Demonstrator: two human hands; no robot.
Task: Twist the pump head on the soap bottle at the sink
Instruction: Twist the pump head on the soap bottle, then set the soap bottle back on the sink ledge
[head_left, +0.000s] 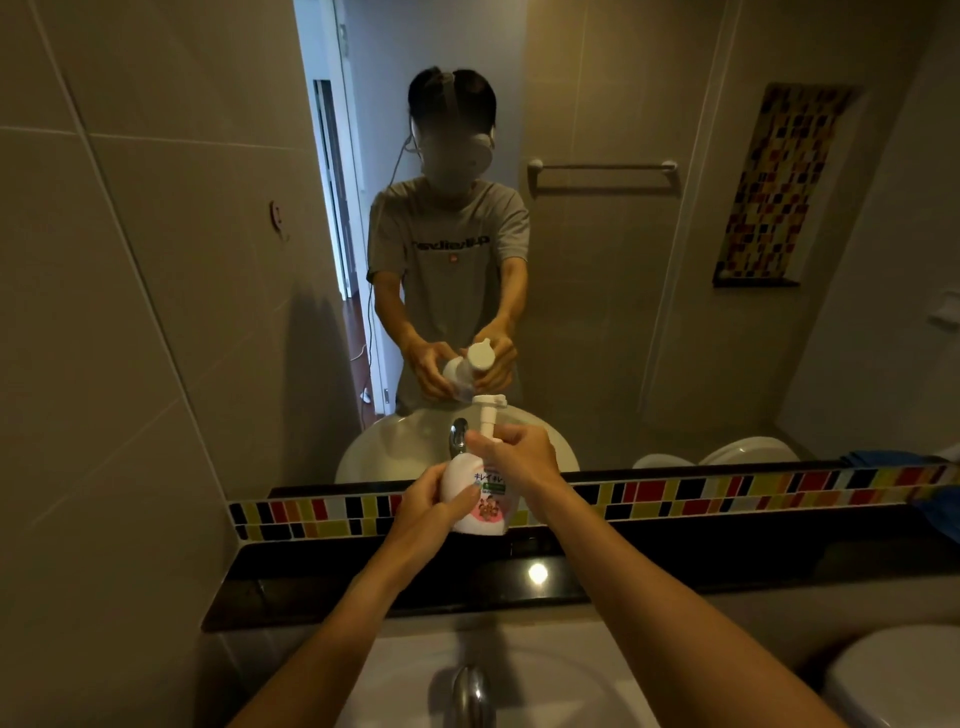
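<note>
At 6 o'clock, closest, is the tap (470, 693) over the white sink (545, 670). Behind it runs a black shelf (311, 582). Both arms reach up to the middle, where the bottle (475, 499) is held up in front of the tile strip (727, 493). The left hand (434, 501) wraps its side from 9 o'clock. The right hand (519, 457) pinches the neck, just under the pump head (488, 401) at 12 o'clock. Farthest is the mirror (675, 338).
</note>
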